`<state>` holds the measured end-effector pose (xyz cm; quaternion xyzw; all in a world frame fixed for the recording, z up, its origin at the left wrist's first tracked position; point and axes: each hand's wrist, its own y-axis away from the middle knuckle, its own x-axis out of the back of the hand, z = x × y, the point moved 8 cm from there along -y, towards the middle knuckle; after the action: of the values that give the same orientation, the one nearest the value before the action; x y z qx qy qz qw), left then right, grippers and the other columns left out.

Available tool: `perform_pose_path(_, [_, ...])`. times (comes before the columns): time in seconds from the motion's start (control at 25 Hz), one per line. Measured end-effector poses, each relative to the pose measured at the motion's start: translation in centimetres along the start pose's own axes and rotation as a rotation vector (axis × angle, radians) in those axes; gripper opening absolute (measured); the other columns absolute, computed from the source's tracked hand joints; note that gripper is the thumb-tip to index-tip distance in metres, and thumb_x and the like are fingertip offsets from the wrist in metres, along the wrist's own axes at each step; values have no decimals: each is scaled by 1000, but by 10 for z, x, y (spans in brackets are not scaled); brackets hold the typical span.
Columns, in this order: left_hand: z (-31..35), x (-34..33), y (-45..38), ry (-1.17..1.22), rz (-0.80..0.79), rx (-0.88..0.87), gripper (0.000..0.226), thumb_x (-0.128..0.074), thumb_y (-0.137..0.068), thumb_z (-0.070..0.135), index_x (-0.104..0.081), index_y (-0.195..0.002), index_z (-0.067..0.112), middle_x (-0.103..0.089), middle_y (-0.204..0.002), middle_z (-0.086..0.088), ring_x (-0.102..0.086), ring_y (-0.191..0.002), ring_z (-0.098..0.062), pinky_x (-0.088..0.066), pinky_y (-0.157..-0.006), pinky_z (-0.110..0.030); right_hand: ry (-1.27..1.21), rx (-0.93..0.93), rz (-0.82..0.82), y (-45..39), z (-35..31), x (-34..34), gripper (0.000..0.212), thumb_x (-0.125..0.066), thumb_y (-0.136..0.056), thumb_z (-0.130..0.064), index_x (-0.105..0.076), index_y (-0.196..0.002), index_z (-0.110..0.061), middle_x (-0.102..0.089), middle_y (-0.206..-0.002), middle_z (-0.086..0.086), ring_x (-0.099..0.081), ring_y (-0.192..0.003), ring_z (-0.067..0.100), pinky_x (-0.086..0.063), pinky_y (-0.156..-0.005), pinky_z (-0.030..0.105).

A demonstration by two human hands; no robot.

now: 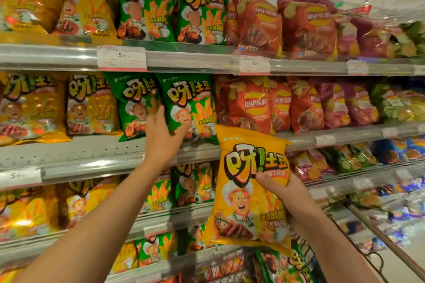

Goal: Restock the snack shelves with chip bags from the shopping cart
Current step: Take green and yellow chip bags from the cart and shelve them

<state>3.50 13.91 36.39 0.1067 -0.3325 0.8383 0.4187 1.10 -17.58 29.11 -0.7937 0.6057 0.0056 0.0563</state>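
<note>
My left hand (pixel 164 133) grips the lower left corner of a green chip bag (pixel 190 103) that stands on the second shelf (pixel 92 151), next to another green bag (pixel 133 103). My right hand (pixel 279 187) holds a yellow chip bag (pixel 243 193) upright in front of the shelves, thumb on its front and fingers behind. The shopping cart (pixel 299 257) shows at the bottom right, with green and red bags inside it.
Yellow bags (pixel 89 103) fill the left of each shelf, green ones the middle, red Lay's bags (pixel 250 103) the right. Price tags (pixel 122 57) hang on the shelf rails. A grey cart handle (pixel 386 239) runs along the lower right, beside the aisle floor.
</note>
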Motion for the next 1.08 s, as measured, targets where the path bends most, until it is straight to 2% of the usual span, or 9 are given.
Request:
perform_pose_path(0.12, [-10, 22, 41, -240, 8, -90, 80, -58, -95, 56, -27, -158, 16, -31, -156, -13, -28, -145, -31, -33, -117, -48, 15, -14, -56, 5, 17, -15, 72, -92, -49, -62, -65, -113, -39, -79, -107, -4, -76, -97, 21, -61, -83, 44])
perform_pose_path(0.24, [-36, 55, 73, -455, -33, -89, 78, -60, -95, 50, -32, -156, 12, -34, -156, -15, -33, -144, -33, -33, -117, -47, -21, -19, -100, 13, 30, -49, 66, -85, -57, -55, -62, -117, -39, -79, -102, -11, -76, -91, 12, -61, -73, 34])
perform_pose_path(0.36, [-65, 97, 80, -574, -55, -54, 78, -60, -95, 51, -31, -157, 12, -30, -159, -14, -29, -147, -32, -32, -118, -47, -72, -6, -203, 16, 25, -101, 64, -84, -65, -47, -61, -124, -36, -77, -114, -6, -73, -105, 18, -56, -90, 44])
perform_pose_path(0.48, [-93, 135, 75, -631, -54, -15, 79, -56, -96, 55, -27, -158, 17, -24, -163, -11, -20, -152, -29, -28, -119, -49, -83, 22, -283, 10, 8, -153, 59, -82, -70, -40, -63, -125, -28, -76, -118, 1, -72, -109, 22, -55, -92, 46])
perform_pose_path(0.64, [-131, 180, 56, -736, -72, -26, 79, -46, -97, 62, -22, -159, 19, -19, -166, -7, -14, -154, -28, -21, -122, -51, -98, 29, -331, -28, -23, -226, 53, -79, -75, -33, -64, -125, -20, -77, -114, 9, -75, -100, 29, -63, -74, 40])
perform_pose_path(0.76, [-158, 216, 33, -792, -116, -58, 76, -40, -99, 62, -24, -158, 18, -22, -165, -7, -11, -154, -28, -15, -124, -50, -132, 14, -305, -73, -49, -285, 47, -78, -81, -27, -64, -125, -15, -77, -110, 13, -76, -96, 30, -63, -66, 40])
perform_pose_path(0.92, [-190, 245, 22, -792, -198, -129, 74, -35, -101, 62, -27, -157, 16, -43, -148, -6, -34, -141, -27, -17, -122, -40, -142, 2, -235, -135, -69, -353, 41, -76, -87, -21, -65, -125, -8, -75, -113, 20, -76, -93, 33, -64, -69, 42])
perform_pose_path(1.0, [-198, 245, 27, -803, -226, -185, 79, -28, -99, 66, -19, -159, 17, -46, -141, -3, -39, -135, -25, -15, -123, -37, -120, -3, -190, -159, -71, -378, 35, -75, -87, -15, -67, -119, -5, -72, -113, 26, -76, -82, 28, -64, -67, 41])
perform_pose_path(1.08, [-201, 245, 29, -770, -202, -217, 86, -20, -95, 72, -11, -161, 17, -47, -138, -3, -39, -132, -25, -17, -122, -38, -115, 7, -115, -178, -69, -396, 39, -78, -84, -10, -64, -120, -4, -74, -101, 22, -76, -67, 22, -63, -58, 36])
